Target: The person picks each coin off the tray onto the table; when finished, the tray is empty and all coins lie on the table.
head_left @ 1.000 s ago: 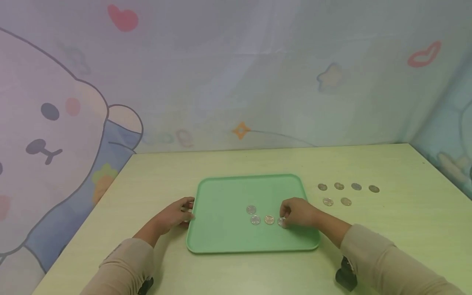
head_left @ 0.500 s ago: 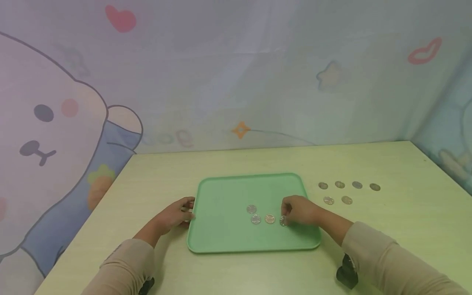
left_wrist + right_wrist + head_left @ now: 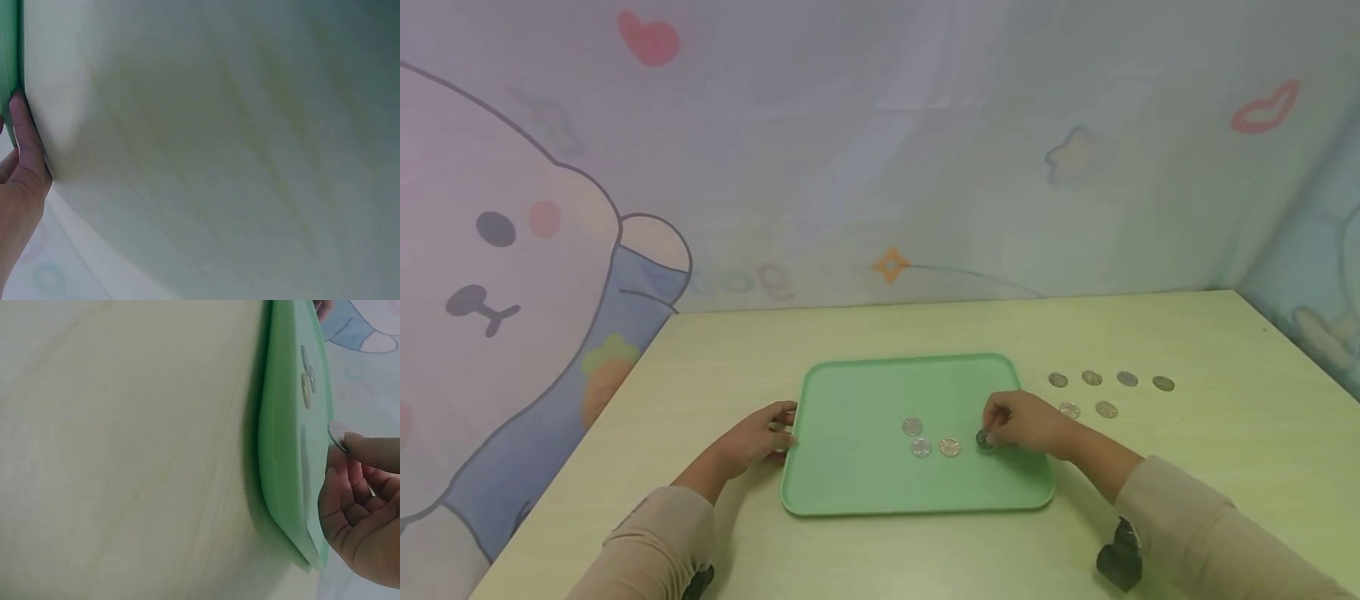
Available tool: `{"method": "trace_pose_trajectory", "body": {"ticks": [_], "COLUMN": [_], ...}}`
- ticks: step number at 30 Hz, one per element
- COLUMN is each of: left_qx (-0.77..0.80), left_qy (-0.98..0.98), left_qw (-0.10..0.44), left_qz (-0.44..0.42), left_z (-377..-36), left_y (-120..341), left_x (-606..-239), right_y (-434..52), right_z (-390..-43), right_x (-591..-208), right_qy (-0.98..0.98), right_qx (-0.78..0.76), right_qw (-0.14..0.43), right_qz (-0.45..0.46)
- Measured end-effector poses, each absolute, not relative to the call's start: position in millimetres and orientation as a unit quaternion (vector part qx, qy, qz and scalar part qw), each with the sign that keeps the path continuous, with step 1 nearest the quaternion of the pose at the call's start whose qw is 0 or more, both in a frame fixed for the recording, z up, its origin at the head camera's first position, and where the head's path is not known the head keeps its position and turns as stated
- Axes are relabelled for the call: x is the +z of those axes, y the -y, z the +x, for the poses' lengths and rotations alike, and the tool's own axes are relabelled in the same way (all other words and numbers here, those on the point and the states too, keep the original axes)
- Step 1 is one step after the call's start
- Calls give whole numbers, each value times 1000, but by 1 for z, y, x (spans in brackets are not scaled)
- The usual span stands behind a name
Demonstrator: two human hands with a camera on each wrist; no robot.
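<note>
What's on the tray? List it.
Three coins lie there. The right hand pinches a fourth coin above the tray; the patch behind that hand is hidden in the head view.

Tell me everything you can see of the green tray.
The green tray is a plain rectangle with rounded corners and a low raised rim, seemingly plastic. It lies flat, right way up, on the pale table. Three coins lie near its middle. The left grip touches its left edge; the right grip pinches another coin over its right part. Whether the right grip touches it is hard to tell.
</note>
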State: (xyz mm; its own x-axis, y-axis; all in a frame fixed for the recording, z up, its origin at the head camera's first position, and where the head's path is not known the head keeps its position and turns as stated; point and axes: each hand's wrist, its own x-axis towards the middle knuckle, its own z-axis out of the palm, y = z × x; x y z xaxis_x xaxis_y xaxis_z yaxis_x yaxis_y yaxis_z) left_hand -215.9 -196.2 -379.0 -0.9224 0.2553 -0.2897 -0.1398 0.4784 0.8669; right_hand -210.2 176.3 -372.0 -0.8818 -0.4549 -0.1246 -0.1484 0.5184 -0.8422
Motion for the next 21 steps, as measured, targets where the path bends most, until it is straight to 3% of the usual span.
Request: {"method": "trace_pose_trajectory", "body": {"ticks": [21], "left_qx": [513], "left_qy": [-835], "left_qw": [196], "left_qz": [47], "left_z": [-215], "left_y": [198], "left_x": [-379], "right_y": [-229], "right_z": [-207], "right_x": [-352], "right_qy": [-828], "right_qx": [-526], "right_qw": [142], "right_qz": [-136]}}
